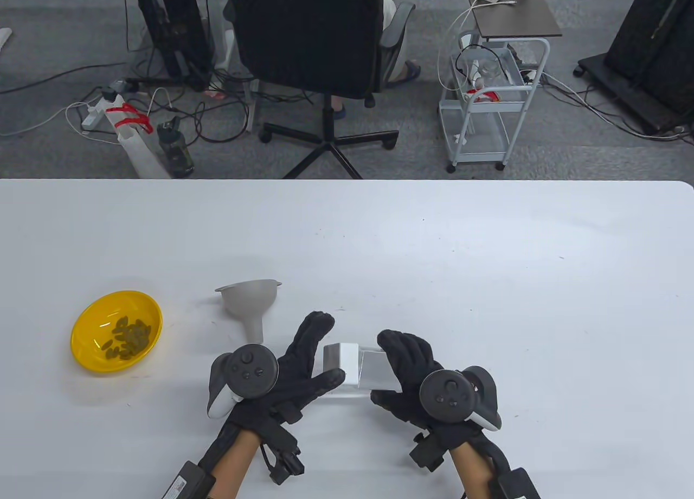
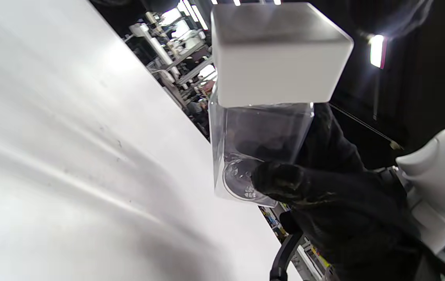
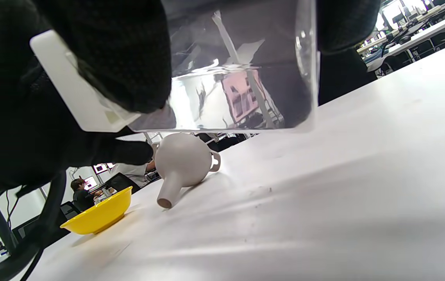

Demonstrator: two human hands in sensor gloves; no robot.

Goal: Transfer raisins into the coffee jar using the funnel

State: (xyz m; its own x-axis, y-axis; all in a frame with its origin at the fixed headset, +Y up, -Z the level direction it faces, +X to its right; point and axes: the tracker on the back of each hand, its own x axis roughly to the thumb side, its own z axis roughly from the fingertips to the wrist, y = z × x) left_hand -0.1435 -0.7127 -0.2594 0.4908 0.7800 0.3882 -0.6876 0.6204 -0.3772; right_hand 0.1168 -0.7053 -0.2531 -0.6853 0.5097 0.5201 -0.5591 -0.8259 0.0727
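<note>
A clear square coffee jar [image 1: 375, 370] with a white lid [image 1: 341, 362] is held on its side just above the table, lid pointing left. My right hand [image 1: 384, 370] grips the jar's clear body; in the right wrist view its fingers [image 3: 120, 58] wrap the jar [image 3: 242, 74]. My left hand [image 1: 327, 352] is spread open beside the lid, and I cannot tell if it touches. The left wrist view shows the lid [image 2: 281, 54] and the jar body [image 2: 259, 148]. A grey funnel [image 1: 252, 304] lies on its side. A yellow bowl [image 1: 116, 331] holds raisins [image 1: 127, 339].
The funnel [image 3: 183, 164] and the yellow bowl [image 3: 101, 214] lie to the left of the jar on the white table [image 1: 488, 282]. Beyond the far table edge stand an office chair [image 1: 320, 59] and a white cart [image 1: 488, 103].
</note>
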